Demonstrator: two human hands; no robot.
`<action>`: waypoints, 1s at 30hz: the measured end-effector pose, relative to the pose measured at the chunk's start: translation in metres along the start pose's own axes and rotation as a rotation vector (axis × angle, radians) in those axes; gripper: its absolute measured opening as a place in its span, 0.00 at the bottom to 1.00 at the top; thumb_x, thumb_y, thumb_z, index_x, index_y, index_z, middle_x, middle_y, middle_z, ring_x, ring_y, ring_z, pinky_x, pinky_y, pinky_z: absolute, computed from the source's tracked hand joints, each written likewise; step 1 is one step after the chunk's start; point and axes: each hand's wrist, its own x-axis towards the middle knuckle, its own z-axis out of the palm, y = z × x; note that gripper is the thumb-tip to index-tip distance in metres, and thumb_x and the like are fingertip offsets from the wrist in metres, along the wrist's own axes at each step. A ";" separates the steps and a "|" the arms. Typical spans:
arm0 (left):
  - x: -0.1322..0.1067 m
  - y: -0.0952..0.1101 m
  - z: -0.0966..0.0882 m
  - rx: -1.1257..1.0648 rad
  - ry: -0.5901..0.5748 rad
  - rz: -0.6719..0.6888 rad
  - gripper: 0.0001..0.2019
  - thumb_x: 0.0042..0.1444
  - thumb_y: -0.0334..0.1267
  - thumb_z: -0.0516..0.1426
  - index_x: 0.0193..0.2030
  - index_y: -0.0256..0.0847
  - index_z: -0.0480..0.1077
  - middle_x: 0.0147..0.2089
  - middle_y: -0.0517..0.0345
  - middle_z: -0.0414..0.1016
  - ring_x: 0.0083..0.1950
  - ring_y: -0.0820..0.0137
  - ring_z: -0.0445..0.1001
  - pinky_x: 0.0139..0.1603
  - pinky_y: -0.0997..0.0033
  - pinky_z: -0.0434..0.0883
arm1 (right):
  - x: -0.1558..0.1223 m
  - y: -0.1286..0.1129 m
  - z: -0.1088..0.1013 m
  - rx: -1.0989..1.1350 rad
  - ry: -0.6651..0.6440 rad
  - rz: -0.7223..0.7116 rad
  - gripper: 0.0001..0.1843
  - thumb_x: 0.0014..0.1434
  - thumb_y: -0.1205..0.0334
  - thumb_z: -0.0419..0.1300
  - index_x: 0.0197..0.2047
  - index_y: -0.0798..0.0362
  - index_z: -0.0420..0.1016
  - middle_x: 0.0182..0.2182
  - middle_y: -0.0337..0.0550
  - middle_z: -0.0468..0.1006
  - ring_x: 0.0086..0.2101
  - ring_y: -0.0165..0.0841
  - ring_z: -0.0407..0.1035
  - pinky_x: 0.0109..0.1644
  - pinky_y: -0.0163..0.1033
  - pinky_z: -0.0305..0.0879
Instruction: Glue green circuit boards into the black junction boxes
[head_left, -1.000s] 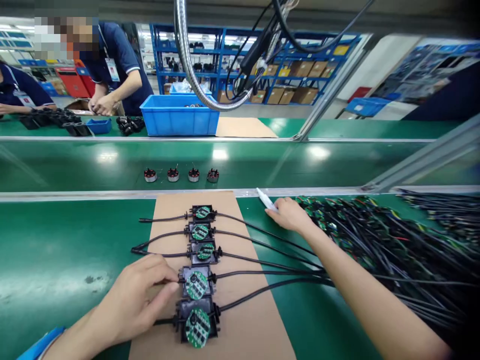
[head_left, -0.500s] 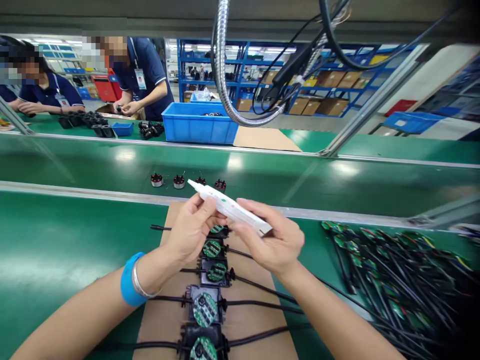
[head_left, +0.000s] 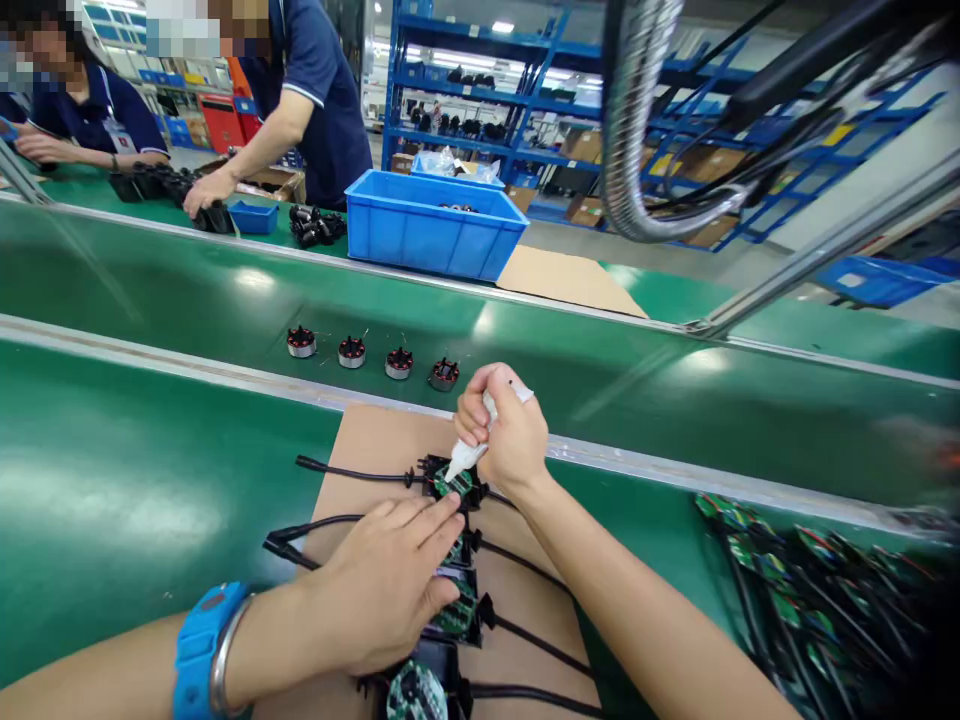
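the right hand (head_left: 506, 435) is clenched round a white tube (head_left: 466, 458), its nozzle down on the farthest green circuit board (head_left: 452, 484) of the row on the cardboard sheet (head_left: 360, 445). the left hand (head_left: 390, 590) lies flat over the nearer boards (head_left: 459, 615), gripping nothing. a hard squeeze could flood the board, and a slipping cable could drag the nozzle onto the left fingertip beside it. no writing on the tube or boards is legible.

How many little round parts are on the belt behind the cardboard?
4, in a row on the belt: leftmost, second, third, and rightmost, just beyond the right hand holding a tube. None seems hidden.
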 end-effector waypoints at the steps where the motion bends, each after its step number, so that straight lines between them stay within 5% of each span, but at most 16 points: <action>1: 0.000 0.000 0.001 0.020 -0.003 0.004 0.24 0.67 0.44 0.45 0.66 0.35 0.56 0.69 0.49 0.54 0.66 0.55 0.59 0.62 0.51 0.61 | 0.001 0.005 0.000 -0.001 -0.004 0.008 0.16 0.60 0.48 0.57 0.29 0.51 0.63 0.14 0.26 0.54 0.13 0.21 0.44 0.15 0.27 0.45; 10: 0.001 -0.003 0.004 0.066 0.016 0.036 0.25 0.68 0.45 0.41 0.66 0.34 0.56 0.70 0.49 0.53 0.67 0.57 0.58 0.63 0.55 0.59 | 0.003 0.018 0.005 -0.078 -0.075 0.027 0.19 0.60 0.46 0.58 0.28 0.51 0.62 0.14 0.26 0.53 0.14 0.21 0.43 0.15 0.27 0.43; 30: -0.002 -0.004 0.007 0.064 0.061 0.050 0.24 0.67 0.43 0.44 0.65 0.33 0.57 0.68 0.46 0.56 0.66 0.57 0.59 0.62 0.55 0.58 | -0.010 0.008 0.002 -0.141 -0.134 -0.003 0.17 0.63 0.49 0.56 0.28 0.51 0.63 0.15 0.28 0.51 0.15 0.22 0.43 0.16 0.28 0.42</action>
